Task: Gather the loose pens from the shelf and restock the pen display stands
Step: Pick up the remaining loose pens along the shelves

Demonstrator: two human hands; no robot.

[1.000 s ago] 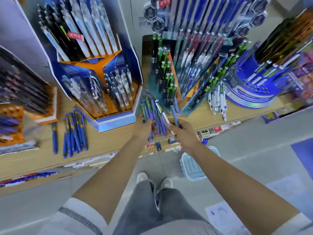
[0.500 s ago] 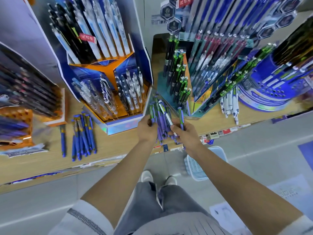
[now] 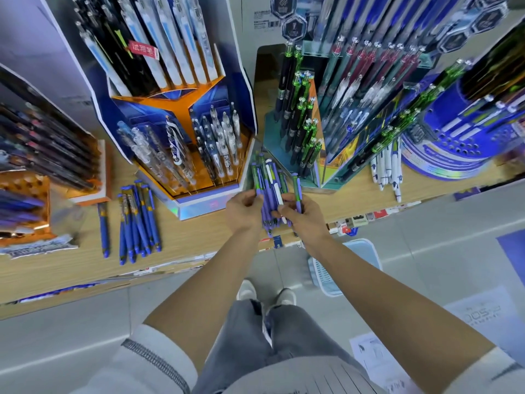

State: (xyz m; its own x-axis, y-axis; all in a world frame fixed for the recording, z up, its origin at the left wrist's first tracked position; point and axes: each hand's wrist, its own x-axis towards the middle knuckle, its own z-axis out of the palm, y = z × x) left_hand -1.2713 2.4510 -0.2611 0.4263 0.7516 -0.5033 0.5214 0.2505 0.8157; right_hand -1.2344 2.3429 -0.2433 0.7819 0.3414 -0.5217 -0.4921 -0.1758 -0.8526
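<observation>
Both hands hold one bundle of purple and green pens [image 3: 268, 189] upright over the shelf's front edge. My left hand [image 3: 243, 211] grips the bundle from the left. My right hand [image 3: 301, 216] grips it from the right, with one purple-green pen [image 3: 297, 191] standing a little apart between its fingers. Behind the bundle stand the orange-blue display stand [image 3: 199, 200] at the left and the teal stand with green-topped pens [image 3: 301, 132] at the right. A loose heap of blue pens [image 3: 139, 220] lies on the wooden shelf [image 3: 199, 240] to the left. Loose white pens [image 3: 386, 169] lie to the right.
A round blue stand [image 3: 443, 149] with holes sits at the far right, and a dark pen rack [image 3: 48, 149] at the far left. A single blue pen [image 3: 103, 228] lies beside the heap. A pale blue basket [image 3: 326, 274] stands on the grey floor below the shelf.
Both hands stayed on the pen bundle and drew closer around it. The view shifted slightly, so the stands sit further right and lower in the picture.
</observation>
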